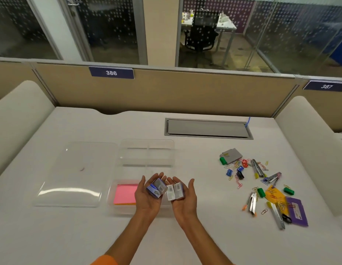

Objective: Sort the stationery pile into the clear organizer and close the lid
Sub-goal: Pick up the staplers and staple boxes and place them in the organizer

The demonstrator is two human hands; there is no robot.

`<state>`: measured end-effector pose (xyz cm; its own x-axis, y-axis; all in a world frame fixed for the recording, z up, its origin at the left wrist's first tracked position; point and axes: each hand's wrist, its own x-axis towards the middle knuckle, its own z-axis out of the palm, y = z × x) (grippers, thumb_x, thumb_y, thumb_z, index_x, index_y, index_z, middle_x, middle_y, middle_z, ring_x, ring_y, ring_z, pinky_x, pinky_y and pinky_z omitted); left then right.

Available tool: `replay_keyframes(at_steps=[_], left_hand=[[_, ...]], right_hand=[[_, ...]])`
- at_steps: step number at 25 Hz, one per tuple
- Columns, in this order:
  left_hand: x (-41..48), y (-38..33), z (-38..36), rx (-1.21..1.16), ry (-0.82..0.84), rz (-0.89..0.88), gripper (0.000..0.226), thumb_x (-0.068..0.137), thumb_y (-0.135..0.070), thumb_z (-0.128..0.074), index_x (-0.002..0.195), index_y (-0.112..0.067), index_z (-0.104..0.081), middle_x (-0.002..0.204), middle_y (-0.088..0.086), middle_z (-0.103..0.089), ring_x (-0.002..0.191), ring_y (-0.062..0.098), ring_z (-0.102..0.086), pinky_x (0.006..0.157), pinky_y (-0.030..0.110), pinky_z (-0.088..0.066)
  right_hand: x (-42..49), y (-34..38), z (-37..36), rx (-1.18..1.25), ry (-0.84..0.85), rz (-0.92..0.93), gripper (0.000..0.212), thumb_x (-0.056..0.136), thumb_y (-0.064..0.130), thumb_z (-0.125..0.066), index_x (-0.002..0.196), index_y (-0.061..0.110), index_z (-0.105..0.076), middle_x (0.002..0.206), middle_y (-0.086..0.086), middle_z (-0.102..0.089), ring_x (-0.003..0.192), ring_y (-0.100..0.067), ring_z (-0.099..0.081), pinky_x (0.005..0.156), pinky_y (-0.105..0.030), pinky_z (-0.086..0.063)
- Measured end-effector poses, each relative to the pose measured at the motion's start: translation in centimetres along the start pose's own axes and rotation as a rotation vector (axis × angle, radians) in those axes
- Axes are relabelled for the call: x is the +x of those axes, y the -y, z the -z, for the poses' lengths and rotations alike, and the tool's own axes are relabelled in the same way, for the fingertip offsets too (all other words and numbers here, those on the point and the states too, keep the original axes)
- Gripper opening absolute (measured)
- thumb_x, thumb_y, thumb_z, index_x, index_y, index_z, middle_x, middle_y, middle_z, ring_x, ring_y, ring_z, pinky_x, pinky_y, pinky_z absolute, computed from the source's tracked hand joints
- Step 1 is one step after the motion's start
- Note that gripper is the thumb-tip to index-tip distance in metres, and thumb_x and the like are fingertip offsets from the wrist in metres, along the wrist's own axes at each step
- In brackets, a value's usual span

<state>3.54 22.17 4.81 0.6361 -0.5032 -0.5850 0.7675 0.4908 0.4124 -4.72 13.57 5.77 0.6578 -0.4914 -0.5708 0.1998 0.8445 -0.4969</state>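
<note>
Staple boxes [156,189] across upturned left hand [147,200] and right hand [185,204], grip apart, sign 386 [111,73], sign 387 [326,86]

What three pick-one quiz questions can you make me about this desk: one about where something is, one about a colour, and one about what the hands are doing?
1. Where is the clear lid?
A) on top of the organizer
B) flat on the desk, left of the organizer
C) in a hand

2. What colour is the paper pad in the organizer?
A) pink
B) green
C) white

3. What are the left hand and right hand doing?
A) pressing the lid
B) lying empty
C) carrying small boxes, palms up

1 B: the lid lies on the desk beside the organizer.
2 A: the pad in its near left compartment is pink.
3 C: boxes rest on both upturned palms.
</note>
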Motion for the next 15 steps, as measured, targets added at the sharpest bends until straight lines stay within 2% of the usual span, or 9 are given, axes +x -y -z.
replay_keyframes(at_steps=[4,7,9,12,15], left_hand=[[-0.2,-1.3,0.7,0.152,-0.004,-0.016,0.061,0.099,-0.05,-0.039,0.121,0.002,-0.062,0.128,0.022,-0.063,0.118,0.035,-0.061,0.097,0.046,-0.048],[-0.2,-1.9,1.3,0.352,0.018,-0.022,0.068,0.098,-0.059,-0.03,0.124,-0.005,-0.062,0.124,0.01,-0.068,0.12,0.026,-0.061,0.099,0.044,-0.047],[-0.1,-2.3,1.5,0.514,0.038,-0.051,0.072,0.096,-0.065,-0.024,0.125,-0.012,-0.063,0.121,0.001,-0.07,0.122,0.017,-0.059,0.11,0.042,-0.037],[-0.5,-3.0,1.3,0.675,0.047,-0.111,0.071,0.093,-0.069,-0.021,0.124,-0.022,-0.064,0.12,-0.009,-0.07,0.123,0.008,-0.056,0.115,0.036,-0.024],[-1.0,-3.7,1.1,0.757,0.063,-0.176,0.067,0.095,-0.067,-0.019,0.121,-0.027,-0.065,0.119,-0.014,-0.07,0.124,0.005,-0.056,0.113,0.035,-0.023]], right_hand=[[0.5,-1.4,-0.6,-0.088,-0.064,0.075,0.064,0.094,0.055,-0.043,0.121,0.0,-0.062,0.121,-0.017,-0.066,0.115,-0.03,-0.063,0.105,-0.045,-0.044],[0.5,-2.1,-0.8,-0.174,-0.076,0.103,0.062,0.095,0.056,-0.039,0.122,0.005,-0.063,0.123,-0.012,-0.066,0.118,-0.024,-0.061,0.108,-0.043,-0.042],[0.3,-2.3,-0.9,-0.236,-0.077,0.128,0.061,0.095,0.056,-0.038,0.12,0.009,-0.066,0.123,-0.007,-0.067,0.119,-0.02,-0.06,0.109,-0.04,-0.041],[0.1,-2.1,-1.1,-0.349,-0.081,0.159,0.06,0.095,0.059,-0.035,0.118,0.015,-0.068,0.121,0.001,-0.069,0.12,-0.014,-0.059,0.108,-0.035,-0.038],[0.1,-1.9,-1.2,-0.417,-0.057,0.184,0.06,0.096,0.059,-0.031,0.124,0.018,-0.064,0.126,0.005,-0.066,0.125,-0.01,-0.054,0.112,-0.033,-0.033]])
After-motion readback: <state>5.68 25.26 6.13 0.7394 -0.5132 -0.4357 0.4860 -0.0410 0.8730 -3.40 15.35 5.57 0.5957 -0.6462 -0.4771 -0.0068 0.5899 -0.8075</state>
